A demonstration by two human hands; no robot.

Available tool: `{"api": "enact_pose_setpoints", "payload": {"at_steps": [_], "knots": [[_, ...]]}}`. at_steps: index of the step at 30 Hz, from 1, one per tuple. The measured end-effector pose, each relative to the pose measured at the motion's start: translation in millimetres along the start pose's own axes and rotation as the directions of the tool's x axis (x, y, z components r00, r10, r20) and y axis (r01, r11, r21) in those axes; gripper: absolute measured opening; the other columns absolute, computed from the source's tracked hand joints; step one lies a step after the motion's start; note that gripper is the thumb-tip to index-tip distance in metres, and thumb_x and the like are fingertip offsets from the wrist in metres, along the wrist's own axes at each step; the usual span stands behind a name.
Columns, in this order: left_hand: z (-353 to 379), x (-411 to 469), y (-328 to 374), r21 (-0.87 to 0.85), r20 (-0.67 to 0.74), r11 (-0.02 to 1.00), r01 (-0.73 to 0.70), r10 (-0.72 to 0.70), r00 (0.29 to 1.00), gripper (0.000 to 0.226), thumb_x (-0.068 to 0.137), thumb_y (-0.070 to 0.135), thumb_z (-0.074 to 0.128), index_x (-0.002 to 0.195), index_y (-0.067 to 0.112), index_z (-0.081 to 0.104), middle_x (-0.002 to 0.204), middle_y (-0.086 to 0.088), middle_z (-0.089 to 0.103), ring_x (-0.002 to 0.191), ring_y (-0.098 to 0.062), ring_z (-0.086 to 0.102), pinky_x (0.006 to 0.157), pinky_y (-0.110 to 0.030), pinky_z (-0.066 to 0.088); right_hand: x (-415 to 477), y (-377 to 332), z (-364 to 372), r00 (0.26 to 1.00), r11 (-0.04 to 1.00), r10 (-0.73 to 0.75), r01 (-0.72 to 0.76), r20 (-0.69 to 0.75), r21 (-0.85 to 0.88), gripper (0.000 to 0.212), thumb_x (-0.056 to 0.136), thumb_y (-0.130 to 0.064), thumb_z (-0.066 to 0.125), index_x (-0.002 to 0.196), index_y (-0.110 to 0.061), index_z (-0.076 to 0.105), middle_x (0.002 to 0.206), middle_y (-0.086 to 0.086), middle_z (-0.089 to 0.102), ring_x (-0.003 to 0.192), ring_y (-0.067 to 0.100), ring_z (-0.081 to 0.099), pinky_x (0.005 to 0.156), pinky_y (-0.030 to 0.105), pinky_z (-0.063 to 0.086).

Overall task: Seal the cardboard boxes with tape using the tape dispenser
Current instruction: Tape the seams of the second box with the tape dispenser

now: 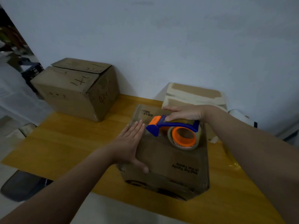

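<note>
A brown cardboard box (174, 162) with printed lettering sits on the yellow table (68, 143), directly in front of me. My right hand (184, 113) grips a blue and orange tape dispenser (176, 131) from above; the dispenser rests on the box's top, with its tape roll toward me. Flat on the left part of the box top lies my left hand (129, 146), fingers together and thumb hooked over the near left edge.
A larger closed box (76, 88) with handwritten marks stands at the table's back left. A box with pale tape strips (194, 96) sits behind my right hand against the wall. A dark object (21, 185) lies on the floor at lower left.
</note>
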State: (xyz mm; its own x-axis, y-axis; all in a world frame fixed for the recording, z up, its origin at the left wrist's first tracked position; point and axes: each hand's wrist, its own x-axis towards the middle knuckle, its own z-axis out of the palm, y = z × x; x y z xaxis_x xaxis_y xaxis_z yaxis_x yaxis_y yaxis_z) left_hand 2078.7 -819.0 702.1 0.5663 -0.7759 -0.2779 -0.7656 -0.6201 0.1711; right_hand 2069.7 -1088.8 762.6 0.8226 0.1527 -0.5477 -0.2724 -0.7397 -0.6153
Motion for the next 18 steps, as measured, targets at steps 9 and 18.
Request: {"api": "enact_pose_setpoints", "payload": {"at_steps": [9, 18], "knots": [[-26.9, 53.7, -20.2, 0.152, 0.064, 0.985, -0.086, 0.077, 0.995, 0.138, 0.045, 0.097, 0.043, 0.145, 0.026, -0.020, 0.156, 0.004, -0.017, 0.131, -0.004, -0.027, 0.102, -0.034, -0.030, -0.5, 5.0, 2.1, 0.999, 0.999, -0.008, 0.009, -0.032, 0.040, 0.077, 0.078, -0.066, 0.055, 0.144, -0.049, 0.020, 0.154, -0.007, 0.024, 0.122, 0.009, 0.035, 0.084, 0.020, 0.034], [-16.7, 51.1, -27.7, 0.178, -0.021, 0.976, -0.124, 0.130, 0.991, 0.139, 0.044, 0.100, 0.031, 0.148, 0.021, -0.015, 0.158, 0.001, -0.009, 0.141, -0.007, -0.008, 0.102, -0.033, -0.028, -29.1, -43.5, 48.0, 0.944, 0.761, -0.211, -0.003, -0.252, -0.648, 0.050, 0.083, -0.058, 0.049, 0.128, -0.037, 0.043, 0.101, -0.007, 0.055, 0.075, 0.011, 0.047, 0.060, 0.025, 0.038]]}}
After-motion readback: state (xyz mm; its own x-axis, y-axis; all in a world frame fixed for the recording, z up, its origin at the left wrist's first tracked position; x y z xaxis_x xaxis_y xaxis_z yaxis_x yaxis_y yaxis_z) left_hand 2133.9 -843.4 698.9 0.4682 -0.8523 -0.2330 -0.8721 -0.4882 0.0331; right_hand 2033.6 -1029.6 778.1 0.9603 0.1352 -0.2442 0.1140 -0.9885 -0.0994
